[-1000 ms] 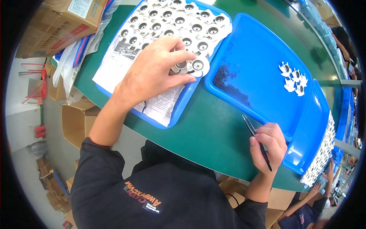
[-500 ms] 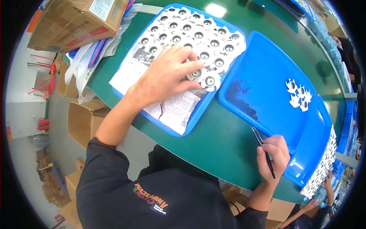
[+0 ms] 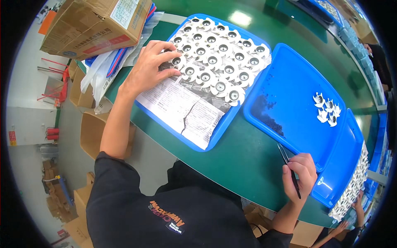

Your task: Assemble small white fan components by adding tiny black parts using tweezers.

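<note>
My left hand [image 3: 151, 68] is at the left end of the front row of white bladed fan wheels. Its thumb and fingers close around the sides of one fan wheel [image 3: 176, 61] with a dark ring in its middle. Rows of similar wheels lie on printed paper [image 3: 182, 105] in a blue tray [image 3: 199, 147]; the near part of that paper is bare. My right hand [image 3: 301, 175] holds black tweezers [image 3: 294, 180] near the table's front edge, tips toward the second blue tray [image 3: 289, 89]. A small group of fan wheels [image 3: 327, 108] lies in that tray.
A cardboard box [image 3: 97, 29] stands on plastic-wrapped blue things at the far left. Another blue tray [image 3: 328, 182] and a dense batch of white fan wheels [image 3: 351, 182] are at the right, beside a co-worker's hands [image 3: 359, 202]. Open cartons [image 3: 101, 134] stand on the floor.
My left hand has moved left along the front row, from a fan wheel near its right end to one at its left end. My right hand still holds the tweezers. The view has shifted slightly.
</note>
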`<act>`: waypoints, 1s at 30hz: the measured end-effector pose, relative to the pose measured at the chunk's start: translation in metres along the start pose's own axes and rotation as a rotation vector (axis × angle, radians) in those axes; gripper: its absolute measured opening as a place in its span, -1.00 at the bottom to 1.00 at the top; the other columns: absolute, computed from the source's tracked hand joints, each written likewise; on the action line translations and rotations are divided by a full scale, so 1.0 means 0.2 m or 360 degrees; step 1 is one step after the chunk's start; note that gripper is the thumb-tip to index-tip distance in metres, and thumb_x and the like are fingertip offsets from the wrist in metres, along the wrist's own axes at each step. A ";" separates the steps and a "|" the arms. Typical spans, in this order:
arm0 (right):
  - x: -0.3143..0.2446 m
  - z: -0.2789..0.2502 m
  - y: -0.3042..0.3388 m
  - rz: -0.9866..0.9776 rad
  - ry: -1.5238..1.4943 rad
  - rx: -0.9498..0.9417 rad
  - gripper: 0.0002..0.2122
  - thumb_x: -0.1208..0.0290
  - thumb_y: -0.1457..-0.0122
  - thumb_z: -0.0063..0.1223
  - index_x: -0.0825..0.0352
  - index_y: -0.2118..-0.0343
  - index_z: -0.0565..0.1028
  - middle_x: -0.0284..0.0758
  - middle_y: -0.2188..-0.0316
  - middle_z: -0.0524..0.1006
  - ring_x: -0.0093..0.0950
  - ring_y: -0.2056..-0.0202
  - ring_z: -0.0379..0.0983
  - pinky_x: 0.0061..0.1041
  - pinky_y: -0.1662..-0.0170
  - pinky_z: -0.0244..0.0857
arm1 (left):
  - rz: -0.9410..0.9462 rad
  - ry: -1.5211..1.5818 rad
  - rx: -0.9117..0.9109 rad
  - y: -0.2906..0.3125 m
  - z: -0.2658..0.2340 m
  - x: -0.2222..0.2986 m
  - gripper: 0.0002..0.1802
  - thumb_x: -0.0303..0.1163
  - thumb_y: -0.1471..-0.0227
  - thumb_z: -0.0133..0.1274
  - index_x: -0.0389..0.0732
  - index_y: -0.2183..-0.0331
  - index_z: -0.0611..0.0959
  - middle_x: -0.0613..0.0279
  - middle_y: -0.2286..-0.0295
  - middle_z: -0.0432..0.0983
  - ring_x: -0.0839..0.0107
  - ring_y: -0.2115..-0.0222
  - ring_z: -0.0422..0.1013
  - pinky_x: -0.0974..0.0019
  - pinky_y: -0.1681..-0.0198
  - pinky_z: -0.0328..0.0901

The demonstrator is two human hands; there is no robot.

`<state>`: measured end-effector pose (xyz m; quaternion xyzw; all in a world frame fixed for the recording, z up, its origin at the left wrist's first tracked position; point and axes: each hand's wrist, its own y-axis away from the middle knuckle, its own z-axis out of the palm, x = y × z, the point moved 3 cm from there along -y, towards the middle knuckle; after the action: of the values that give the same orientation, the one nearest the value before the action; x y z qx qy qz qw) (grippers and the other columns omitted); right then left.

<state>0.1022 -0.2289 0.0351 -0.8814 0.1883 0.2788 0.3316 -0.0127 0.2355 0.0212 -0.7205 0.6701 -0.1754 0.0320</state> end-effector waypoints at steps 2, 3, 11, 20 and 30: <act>0.00 0.00 0.00 0.0001 -0.0007 -0.0002 -0.77 0.72 0.09 0.36 0.40 0.36 0.56 -0.19 0.41 0.60 -0.22 0.41 0.50 -0.32 0.32 0.37 | 0.0010 -0.0034 0.0017 -0.01 0.00 0.01 -0.47 -0.22 0.05 0.49 -0.13 0.01 0.77 0.28 -0.06 0.53 0.16 -0.16 0.34 0.06 -0.21 0.23; 0.00 0.00 0.00 0.0003 -0.0019 -0.0005 -0.77 0.72 0.09 0.36 0.40 0.36 0.56 -0.19 0.41 0.60 -0.22 0.41 0.50 -0.32 0.32 0.37 | 0.0018 -0.0072 0.0031 -0.01 0.00 0.01 -0.48 -0.23 0.04 0.48 -0.13 0.01 0.77 0.28 -0.06 0.54 0.16 -0.16 0.35 0.06 -0.21 0.24; 0.00 0.00 -0.01 0.0013 0.0009 -0.0010 -0.78 0.72 0.10 0.37 0.40 0.37 0.57 -0.20 0.42 0.61 -0.23 0.40 0.51 -0.33 0.31 0.38 | -0.0007 -0.0062 -0.0012 0.00 -0.04 0.09 -0.37 -0.33 0.09 0.50 -0.18 -0.06 0.71 0.13 -0.12 0.50 0.06 -0.17 0.36 0.06 -0.29 0.24; -0.01 -0.05 -0.03 0.0021 -0.0011 0.0000 -0.81 0.69 0.04 0.39 0.38 0.37 0.59 -0.23 0.42 0.60 -0.24 0.40 0.52 -0.32 0.30 0.40 | 0.0130 0.0026 0.0029 -0.09 -0.03 0.26 -0.39 -0.37 0.16 0.51 -0.16 -0.01 0.74 0.06 -0.06 0.53 0.00 -0.14 0.40 0.04 -0.25 0.28; 0.08 -0.07 -0.02 0.0111 0.0012 0.0091 -0.86 0.67 -0.05 0.36 0.36 0.39 0.58 -0.24 0.40 0.61 -0.23 0.39 0.50 -0.30 0.32 0.37 | 0.0950 0.0471 -0.0211 -0.92 0.40 1.24 -0.53 -0.24 -0.13 0.34 -0.20 -0.04 0.68 0.00 -0.03 0.55 -0.03 -0.05 0.52 0.04 -0.12 0.44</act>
<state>0.1218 -0.2391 0.0360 -0.8654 0.2281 0.2816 0.3459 0.1968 -0.0033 0.0500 -0.4597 0.8589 -0.2171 -0.0625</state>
